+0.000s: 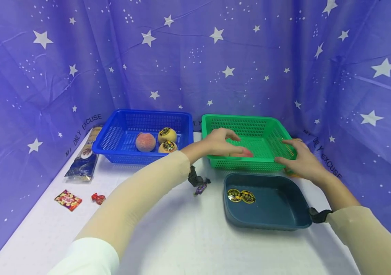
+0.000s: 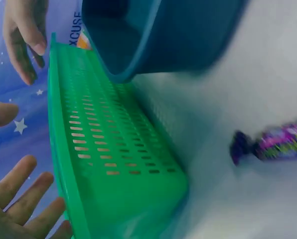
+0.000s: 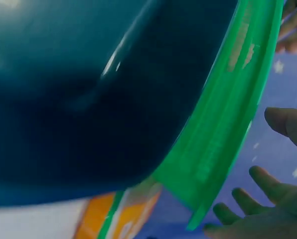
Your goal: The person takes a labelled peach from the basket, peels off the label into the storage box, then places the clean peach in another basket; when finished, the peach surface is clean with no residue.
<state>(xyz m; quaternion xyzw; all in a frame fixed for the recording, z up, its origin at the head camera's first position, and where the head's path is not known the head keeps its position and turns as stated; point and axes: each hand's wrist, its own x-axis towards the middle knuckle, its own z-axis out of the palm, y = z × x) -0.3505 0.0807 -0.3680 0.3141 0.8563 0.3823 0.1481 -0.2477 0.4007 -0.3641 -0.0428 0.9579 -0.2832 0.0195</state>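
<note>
My left hand (image 1: 218, 142) hovers over the left part of the green basket (image 1: 250, 165), thumb and fingers apart. A pink rounded thing (image 1: 247, 152) shows inside the basket by the left thumb, partly hidden by that hand. At the basket's right end is my right hand (image 1: 302, 160), its spread fingers by the rim. Neither hand grips anything. In the left wrist view, the left fingers (image 2: 26, 199) reach past the basket's near rim. The right wrist view shows the right hand (image 3: 283, 194) with loosely bent fingers beside the rim.
In front of the basket stands a dark teal tub (image 1: 267, 225) with gold-black stickers. A blue basket (image 1: 126, 157) holds several round fruits (image 1: 145, 142). A purple-wrapped candy (image 1: 201, 188), red candy (image 1: 98, 198), snack packet (image 1: 68, 200) and long dark-blue bag (image 1: 84, 160) lie on the white table.
</note>
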